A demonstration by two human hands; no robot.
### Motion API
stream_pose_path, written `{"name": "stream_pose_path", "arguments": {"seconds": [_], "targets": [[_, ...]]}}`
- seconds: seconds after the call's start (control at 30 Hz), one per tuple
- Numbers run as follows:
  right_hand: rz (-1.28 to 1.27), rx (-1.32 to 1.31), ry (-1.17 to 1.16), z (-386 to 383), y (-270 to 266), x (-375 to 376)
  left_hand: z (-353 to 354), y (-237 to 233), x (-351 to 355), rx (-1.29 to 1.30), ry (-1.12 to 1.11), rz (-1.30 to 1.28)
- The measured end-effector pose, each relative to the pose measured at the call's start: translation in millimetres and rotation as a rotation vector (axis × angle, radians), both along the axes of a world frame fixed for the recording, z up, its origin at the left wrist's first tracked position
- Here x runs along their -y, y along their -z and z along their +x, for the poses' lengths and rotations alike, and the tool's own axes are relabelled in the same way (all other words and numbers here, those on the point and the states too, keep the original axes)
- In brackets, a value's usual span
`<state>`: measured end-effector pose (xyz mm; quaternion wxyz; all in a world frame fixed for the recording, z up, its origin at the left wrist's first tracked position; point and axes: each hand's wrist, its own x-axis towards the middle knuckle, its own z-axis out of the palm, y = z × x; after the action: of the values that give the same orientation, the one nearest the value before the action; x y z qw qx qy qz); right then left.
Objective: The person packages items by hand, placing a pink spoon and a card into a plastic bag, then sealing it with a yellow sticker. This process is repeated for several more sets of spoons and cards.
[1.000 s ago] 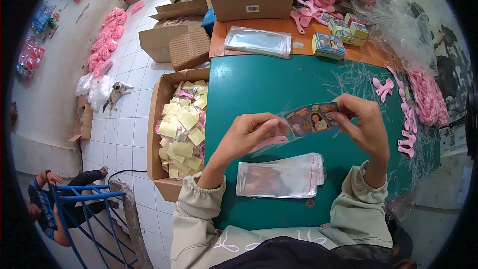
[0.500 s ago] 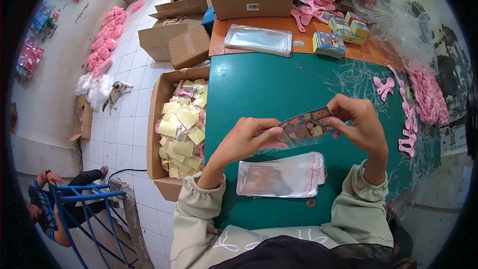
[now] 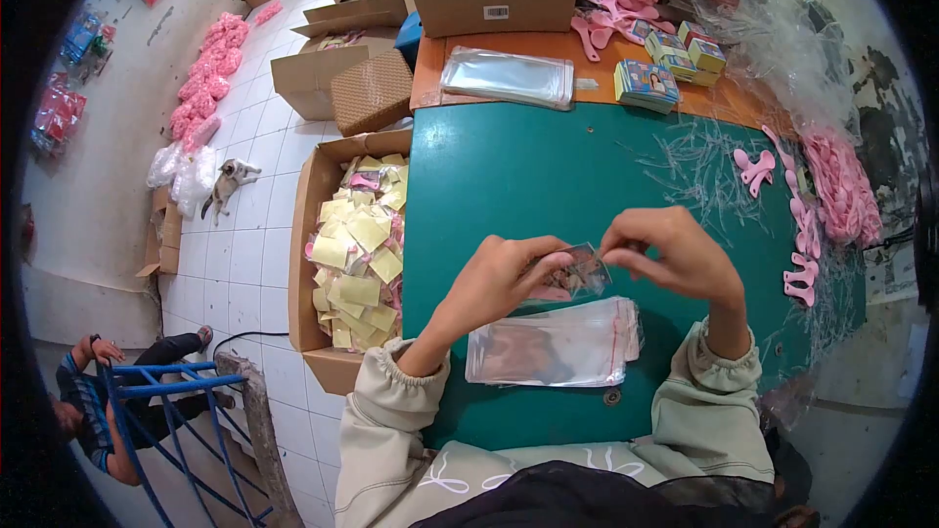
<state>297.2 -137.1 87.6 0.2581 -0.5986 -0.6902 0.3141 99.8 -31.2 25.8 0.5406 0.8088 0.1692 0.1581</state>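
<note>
My left hand (image 3: 509,279) is closed on a small clear plastic bag (image 3: 587,274) with a printed card inside; a bit of pink shows beside the fingers. At the bag's right end my right hand (image 3: 670,249) is closed in a pinch. Whatever its fingertips hold is too small to make out. Below both hands, a stack of clear plastic bags (image 3: 548,347) lies flat on the green tabletop (image 3: 479,176).
Left of the table stands a carton (image 3: 305,235) full of filled packets. Pink spoons (image 3: 755,171) and clear plastic strips (image 3: 699,161) lie to the right. Printed card stacks (image 3: 646,86) and more bags (image 3: 509,76) are at the back. A person (image 3: 93,420) sits lower left.
The bag has been folded shorter, toward my left hand. My right hand has moved slightly left and down, its fingers now pinched at the bag's end.
</note>
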Motion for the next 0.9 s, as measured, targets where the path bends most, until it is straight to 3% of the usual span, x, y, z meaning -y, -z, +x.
{"name": "stream_pose_path", "arguments": {"seconds": [0.13,0.23,0.43,0.63,0.73,0.9], "targets": [[-0.101,-0.181,0.161,1,-4,0,-3,-3,-3,-0.051,-0.079,0.002],[0.004,-0.034,0.043,0,1,-2,-3,-5,-4,-0.024,-0.101,-0.016],[0.168,-0.049,0.156,-20,10,-6,-3,-2,-4,-0.009,-0.105,-0.06],[0.177,-0.19,0.091,-9,21,-8,-5,-7,-4,-0.035,-0.069,-0.076],[0.031,-0.463,0.157,-12,26,-5,-6,-9,-4,-0.055,-0.077,-0.041],[-0.206,-0.599,0.173,-1,1,-3,-8,-8,-5,-0.049,-0.082,-0.055]]}}
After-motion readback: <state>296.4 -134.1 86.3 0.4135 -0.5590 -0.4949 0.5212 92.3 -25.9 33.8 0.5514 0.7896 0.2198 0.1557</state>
